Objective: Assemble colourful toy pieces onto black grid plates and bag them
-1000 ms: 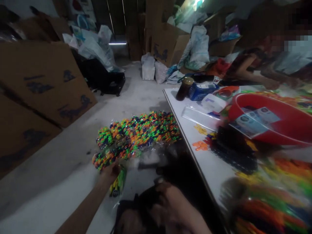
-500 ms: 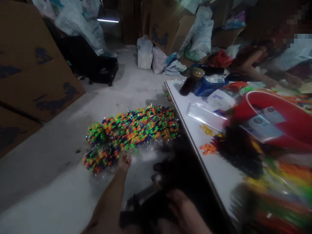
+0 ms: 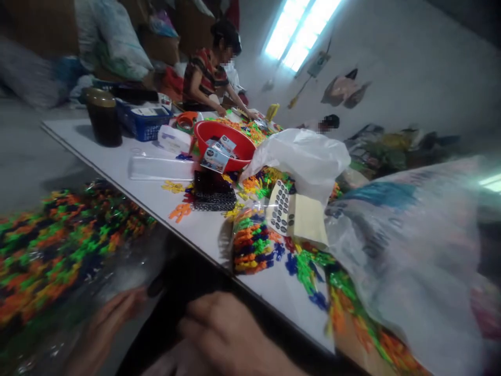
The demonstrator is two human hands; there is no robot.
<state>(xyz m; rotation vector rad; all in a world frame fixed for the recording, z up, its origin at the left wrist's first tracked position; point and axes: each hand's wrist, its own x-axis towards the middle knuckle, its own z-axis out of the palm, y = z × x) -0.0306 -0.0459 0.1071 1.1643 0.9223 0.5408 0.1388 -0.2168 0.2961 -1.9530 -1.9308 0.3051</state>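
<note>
My left hand [image 3: 121, 305] is low in the head view, beside clear bags of colourful small plastic pieces [image 3: 70, 245] on the floor. Its blurred fingers look stretched out, with nothing seen in them. Below the table edge, my right hand [image 3: 223, 326] shows bent, smeared fingers; whether anything is in them is hidden. Nearest to it on the white table [image 3: 207, 237] stands a filled clear bag [image 3: 252, 243] of orange, green, blue and yellow pieces. Behind that bag are a sheet of round dark stickers [image 3: 279, 206] and a pale yellow block [image 3: 309, 219].
A red basin [image 3: 225, 138] with cards, a blue basket [image 3: 144, 122], a dark jar [image 3: 104, 117] and a clear plastic box [image 3: 162, 168] stand on the table. White sacks [image 3: 410, 250] crowd the right. Another person [image 3: 205, 78] works at the far side.
The view has swung right and up from the floor to the table. My left hand has come away from the floor bags. The far person now shows more fully.
</note>
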